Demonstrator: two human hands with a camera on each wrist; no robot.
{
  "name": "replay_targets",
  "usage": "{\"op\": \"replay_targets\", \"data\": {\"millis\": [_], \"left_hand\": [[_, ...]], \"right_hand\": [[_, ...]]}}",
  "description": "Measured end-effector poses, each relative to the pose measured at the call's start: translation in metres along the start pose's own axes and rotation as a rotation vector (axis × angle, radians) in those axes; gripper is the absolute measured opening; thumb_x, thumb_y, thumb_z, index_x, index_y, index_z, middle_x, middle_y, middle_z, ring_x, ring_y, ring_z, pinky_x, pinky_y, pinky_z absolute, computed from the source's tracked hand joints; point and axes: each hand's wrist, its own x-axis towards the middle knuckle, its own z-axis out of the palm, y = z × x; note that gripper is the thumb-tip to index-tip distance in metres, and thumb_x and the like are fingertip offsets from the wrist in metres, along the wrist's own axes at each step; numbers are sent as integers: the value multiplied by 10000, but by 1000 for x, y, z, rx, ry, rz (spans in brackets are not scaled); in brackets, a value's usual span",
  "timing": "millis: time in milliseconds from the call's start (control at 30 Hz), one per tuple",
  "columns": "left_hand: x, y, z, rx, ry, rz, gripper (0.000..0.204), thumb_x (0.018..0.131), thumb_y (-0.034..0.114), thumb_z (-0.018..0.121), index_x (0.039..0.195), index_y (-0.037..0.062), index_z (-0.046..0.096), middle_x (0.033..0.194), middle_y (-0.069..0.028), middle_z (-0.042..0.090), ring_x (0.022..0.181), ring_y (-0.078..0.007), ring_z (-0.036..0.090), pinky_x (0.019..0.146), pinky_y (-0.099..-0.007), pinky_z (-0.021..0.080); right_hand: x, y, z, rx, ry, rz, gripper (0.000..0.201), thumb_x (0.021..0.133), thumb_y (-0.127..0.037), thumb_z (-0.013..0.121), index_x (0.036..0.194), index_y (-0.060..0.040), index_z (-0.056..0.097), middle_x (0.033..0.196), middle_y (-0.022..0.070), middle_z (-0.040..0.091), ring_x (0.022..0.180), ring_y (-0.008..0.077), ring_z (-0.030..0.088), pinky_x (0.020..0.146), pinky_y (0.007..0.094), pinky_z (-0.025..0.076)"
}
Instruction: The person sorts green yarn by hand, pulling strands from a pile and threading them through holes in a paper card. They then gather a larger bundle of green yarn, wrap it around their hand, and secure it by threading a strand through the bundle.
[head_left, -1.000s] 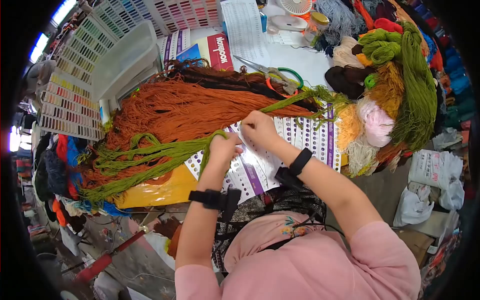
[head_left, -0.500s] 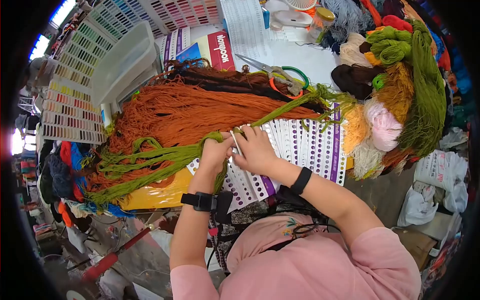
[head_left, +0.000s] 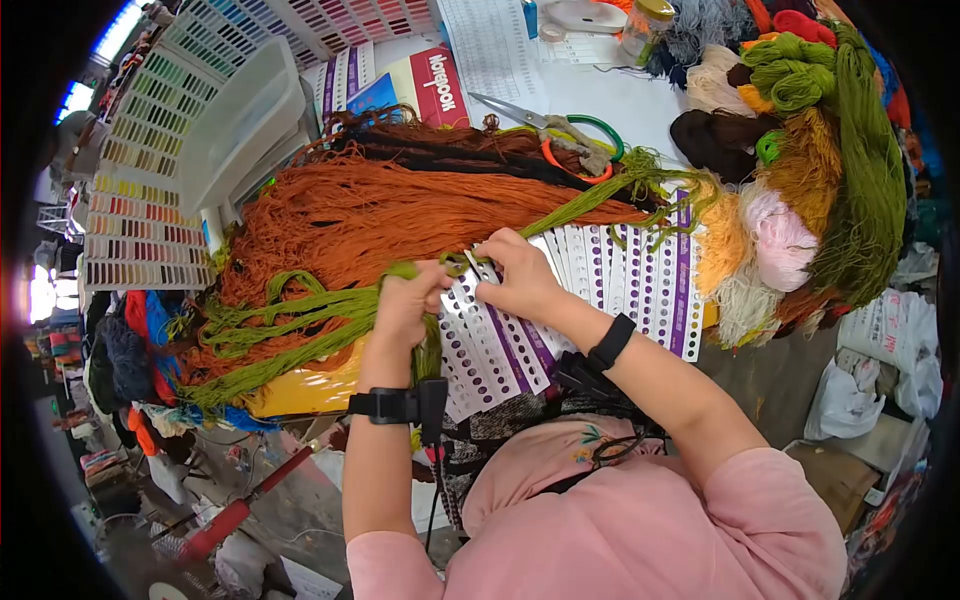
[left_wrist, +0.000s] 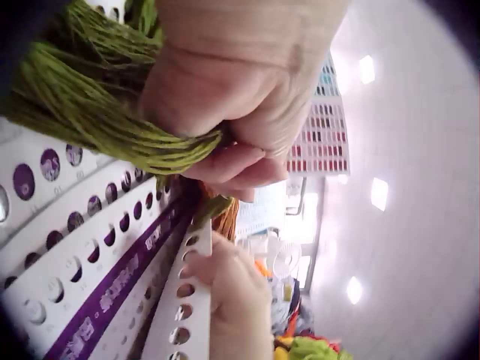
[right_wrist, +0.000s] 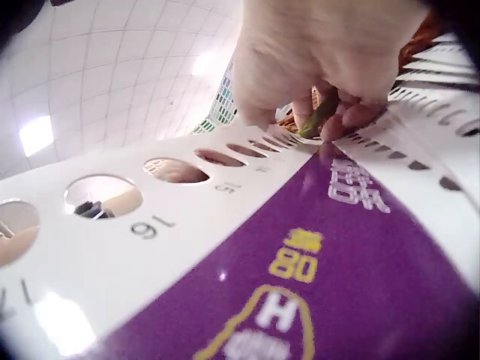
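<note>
My left hand (head_left: 405, 308) grips a bundle of green yarn (left_wrist: 90, 105); the strands run left across the rust-orange yarn and hang below the hand. Close to its right, my right hand (head_left: 522, 280) pinches the far end of a white punched card (left_wrist: 176, 315) between thumb and fingers. A bit of green yarn (right_wrist: 321, 112) shows between the right fingers at that end. The card has a row of round holes, numbers and a purple stripe (right_wrist: 300, 247). More punched cards (head_left: 640, 290) lie fanned out to the right.
Rust-orange yarn (head_left: 350, 220) spreads behind the hands. Scissors (head_left: 580, 150) with green and orange handles lie beyond, near a red notebook (head_left: 437, 85). Yarn skeins (head_left: 780, 235) pile up at right. A clear tray (head_left: 245, 130) and colour charts (head_left: 150, 225) stand at left.
My left hand has shifted left with the green yarn. The right hand moved down, then back up, and now pinches the card's end. The cards near the hands have shifted.
</note>
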Motion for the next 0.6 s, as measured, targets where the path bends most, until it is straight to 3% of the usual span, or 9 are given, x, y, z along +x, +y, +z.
{"op": "replay_targets", "data": {"millis": [67,167,200,300,333,433,467,567,600], "left_hand": [[4,-10,3,110,-35,-16,82,756,100,568,763,21,550,610,-1,508,428,-36,347,388,-166,247],[-5,1,3,-107,-73,-25,91,770,106,566,763,16,557,657,2,521,435,-23,334,395,-155,246],[-10,4,1,-175,-101,-61,129,790,107,540,869,5,545,683,8,524,441,-10,331,389,-139,236],[-28,17,-2,-573,-226,-82,218,809,129,509,998,21,500,675,12,521,430,-2,321,378,-134,225],[-31,20,-2,-493,-275,-56,274,828,141,469,1077,30,445,670,0,533,408,-2,305,372,-128,229],[-10,7,12,-27,-398,-93,275,826,140,455,1074,20,448,685,-24,558,385,-16,297,374,-130,247],[-4,0,23,241,-304,-117,285,815,122,471,1088,45,454,587,-21,520,369,-19,326,347,-155,255],[9,-9,22,743,-139,8,170,775,146,497,901,33,507,626,-17,510,416,-61,425,380,-165,305],[0,5,20,733,-37,8,156,774,162,501,871,40,518,648,-11,508,452,-67,461,395,-155,318]], "right_hand": [[-1,-1,3,-24,18,-16,336,562,-155,612,864,-20,547,789,93,485,707,235,511,615,306,419],[-3,1,4,-71,37,-79,314,589,-124,608,877,-23,535,802,99,489,728,253,513,630,316,422],[-3,2,4,-87,43,-108,305,600,-109,604,883,-24,530,805,100,490,731,258,512,631,320,421],[-3,10,8,-136,47,-112,251,656,-72,579,894,-30,511,790,100,489,727,260,511,628,327,418],[-3,8,7,-146,25,-97,227,680,-21,524,905,-32,496,780,106,497,727,261,510,617,330,416],[-2,0,5,196,110,97,179,659,-10,493,832,-52,501,788,108,509,685,311,520,615,353,427],[0,7,6,240,149,58,211,655,-13,489,858,-64,510,826,110,517,719,301,525,633,355,427],[0,13,8,36,138,-11,219,658,-65,523,876,-65,519,826,109,505,743,288,522,633,351,427],[0,6,8,-44,110,2,271,645,-116,579,900,-45,522,832,99,483,745,268,509,630,327,421]]}}
